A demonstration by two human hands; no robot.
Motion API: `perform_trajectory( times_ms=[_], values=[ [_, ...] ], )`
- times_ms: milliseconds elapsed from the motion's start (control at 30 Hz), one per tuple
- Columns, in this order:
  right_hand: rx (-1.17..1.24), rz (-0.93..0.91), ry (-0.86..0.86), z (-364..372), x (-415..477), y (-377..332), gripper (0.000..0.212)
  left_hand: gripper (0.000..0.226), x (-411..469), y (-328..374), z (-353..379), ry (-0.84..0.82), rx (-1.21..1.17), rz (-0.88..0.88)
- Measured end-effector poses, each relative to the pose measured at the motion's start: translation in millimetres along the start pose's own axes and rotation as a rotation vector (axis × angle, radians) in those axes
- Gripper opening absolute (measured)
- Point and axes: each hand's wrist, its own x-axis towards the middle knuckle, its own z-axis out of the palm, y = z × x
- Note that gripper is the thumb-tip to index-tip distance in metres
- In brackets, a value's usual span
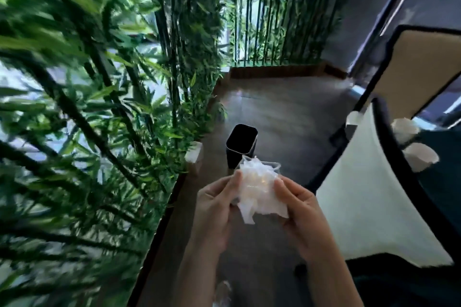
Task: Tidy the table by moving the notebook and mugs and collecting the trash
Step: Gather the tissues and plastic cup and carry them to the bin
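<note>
Both hands, the left hand and right hand, hold the trash wad between them. The bin stands on the floor just beyond the hands. Bamboo plants fill the left; a chair and two mugs lie right.

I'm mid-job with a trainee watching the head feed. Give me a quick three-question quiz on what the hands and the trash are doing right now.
1. True or false: the wad of crumpled white trash is held by both the left hand and the right hand.
2. Where does the black bin stand? A) on the white-backed chair B) on the floor beyond the hands, beside the bamboo plants C) hidden from view
3. Fill in: the bin's top is ____, lidless.

Key
1. True: fingers of both hands pinch the wad.
2. B.
3. Open; its dark inside shows.
</note>
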Motion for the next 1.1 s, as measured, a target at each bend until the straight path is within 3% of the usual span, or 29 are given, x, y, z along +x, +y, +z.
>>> perform_trajectory(
  times_ms=[233, 467, 600, 767, 867, 967, 1100],
  values=[
    [-0.018, 0.09, 0.068, -15.4, 132.2, -14.2, 0.031, 0.029, 136.2, 8.4, 9.7, -0.036, -0.015, -0.129],
    [-0.119, 0.204, 0.194, -67.3, 315.8, -5.1, 0.028, 0.042, 322.2, -28.0, 39.9, 0.034, 0.1, -0.282],
    [-0.227, 0.28, 0.237, -112.3, 461.9, 17.0, 0.019, 0.016, 466.7, -70.0, 53.5, 0.122, 0.21, -0.359],
    [-0.38, 0.427, 0.336, -178.7, 651.7, 85.9, 0.011, 0.014, 650.2, -160.7, 45.7, 0.238, 0.318, -0.49],
    [-0.464, 0.449, 0.374, -218.3, 745.9, 145.8, 0.008, 0.017, 746.1, -231.1, 28.9, 0.315, 0.375, -0.537],
    [-0.552, 0.45, 0.364, -249.9, 808.6, 201.1, 0.021, 0.02, 811.2, -291.9, 8.9, 0.372, 0.447, -0.564],
    [-0.742, 0.603, 0.301, -278.1, 855.2, 254.2, 0.031, 0.062, 845.7, -320.4, -8.5, 0.324, 0.942, -0.623]
  ],
)
